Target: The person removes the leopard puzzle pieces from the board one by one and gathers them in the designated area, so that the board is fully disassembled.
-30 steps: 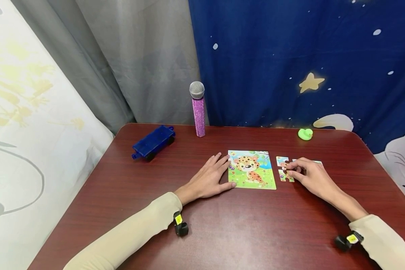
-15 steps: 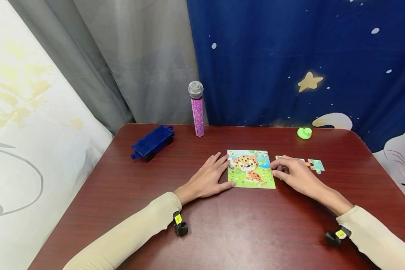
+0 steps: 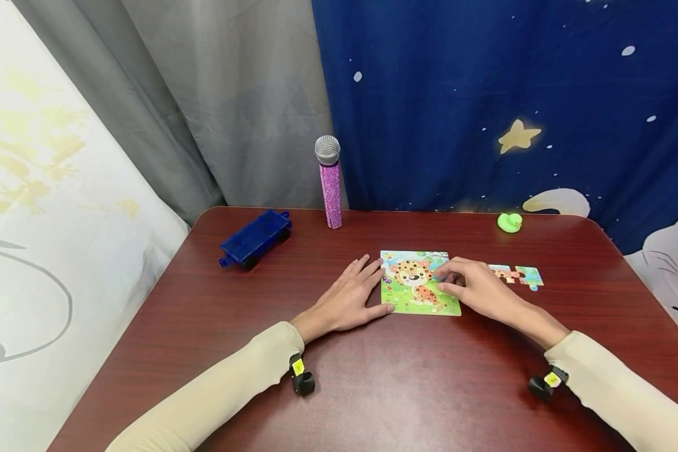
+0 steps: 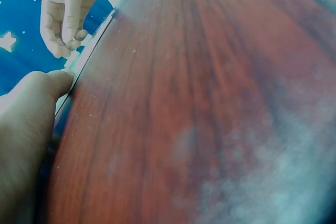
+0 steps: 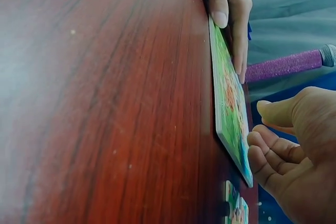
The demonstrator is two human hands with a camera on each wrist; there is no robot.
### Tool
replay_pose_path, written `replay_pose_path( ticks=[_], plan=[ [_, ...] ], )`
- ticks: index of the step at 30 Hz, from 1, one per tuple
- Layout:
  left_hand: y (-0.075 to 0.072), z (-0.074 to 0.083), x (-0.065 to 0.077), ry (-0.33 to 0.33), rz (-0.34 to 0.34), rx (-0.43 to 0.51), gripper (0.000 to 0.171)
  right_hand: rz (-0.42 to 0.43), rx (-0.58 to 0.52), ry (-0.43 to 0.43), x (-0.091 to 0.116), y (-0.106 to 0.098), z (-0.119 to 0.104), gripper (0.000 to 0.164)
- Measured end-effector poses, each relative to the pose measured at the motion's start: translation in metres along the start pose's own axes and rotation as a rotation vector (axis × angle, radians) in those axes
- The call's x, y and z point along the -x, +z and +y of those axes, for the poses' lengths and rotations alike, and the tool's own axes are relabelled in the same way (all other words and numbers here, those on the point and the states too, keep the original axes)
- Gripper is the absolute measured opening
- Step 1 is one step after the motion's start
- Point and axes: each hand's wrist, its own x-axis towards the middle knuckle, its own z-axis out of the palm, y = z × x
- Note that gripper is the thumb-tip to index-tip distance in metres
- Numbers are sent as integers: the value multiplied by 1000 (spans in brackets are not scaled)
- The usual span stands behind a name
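- The left hand point(image 3: 344, 301) is laid at the left side of the puzzle board point(image 3: 395, 298), its fingers extended and a little spread; the board's left edge is touched by fingertips, and its near left corner by the thumb.
- The right hand point(image 3: 480, 285) is held at the board's right side, palm turned inward, fingers loosely bent and thumb kept apart from them; nothing is seen gripped. Whether the board is touched by these fingertips cannot be told.
- Both forearms are angled in from the near side of the board, covered by pale sleeves, with a small black camera strapped at each wrist.
- The board is laid flat on the dark red table point(image 3: 384, 370), its face filled by a spotted cub on green grass; whether this is one sheet or fitted pieces cannot be told.
- Loose puzzle pieces point(image 3: 528, 276) are spread to the right of the board, partly covered by the right hand.
- Beyond the board, a flat-bedded blue wagon point(image 3: 257, 238) is placed far left, a purple microphone point(image 3: 332, 194) is stood upright nearer left, and a green duck point(image 3: 510, 223) is set to the right.
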Motion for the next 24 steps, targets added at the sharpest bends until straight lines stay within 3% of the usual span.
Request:
replay_pose_path(
  ticks=[24],
  plan=[
    [1,0,-1,-7,-3,14,88,-85,-148,49,-17,13,2,21]
  ],
)
